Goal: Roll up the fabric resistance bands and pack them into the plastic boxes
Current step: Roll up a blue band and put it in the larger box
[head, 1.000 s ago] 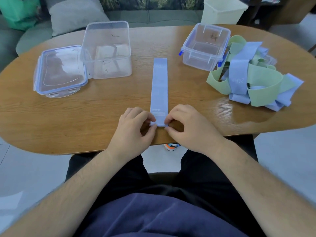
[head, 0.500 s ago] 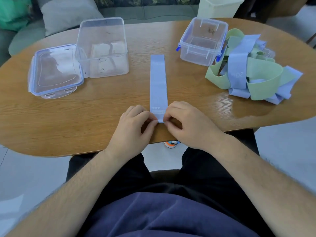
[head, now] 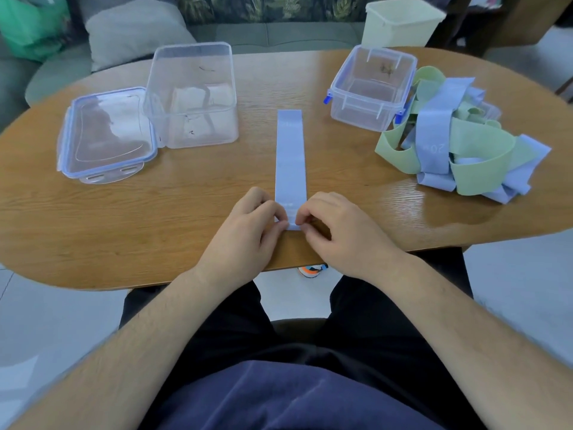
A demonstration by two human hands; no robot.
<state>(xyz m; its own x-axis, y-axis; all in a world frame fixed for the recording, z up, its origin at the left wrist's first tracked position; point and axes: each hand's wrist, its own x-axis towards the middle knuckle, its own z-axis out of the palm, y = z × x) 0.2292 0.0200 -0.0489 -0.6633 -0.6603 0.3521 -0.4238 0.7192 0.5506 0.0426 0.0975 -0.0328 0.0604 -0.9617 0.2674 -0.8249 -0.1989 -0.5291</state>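
Observation:
A pale blue fabric band [head: 290, 156] lies flat and straight on the wooden table [head: 198, 218], running away from me. My left hand [head: 248, 231] and my right hand [head: 338, 231] pinch its near end from either side, fingers curled over the edge. An empty clear box [head: 192, 94] stands at the back left with its lid [head: 105, 135] beside it. A smaller clear box with blue clips [head: 372, 88] stands open at the back right.
A tangled pile of green and blue bands [head: 459, 144] lies on the right side of the table. A cream bin [head: 400, 23] stands behind the table. A sofa with a grey cushion [head: 133, 29] is beyond the far edge.
The hands stay at the band's near end with small finger shifts. The camera view has moved slightly.

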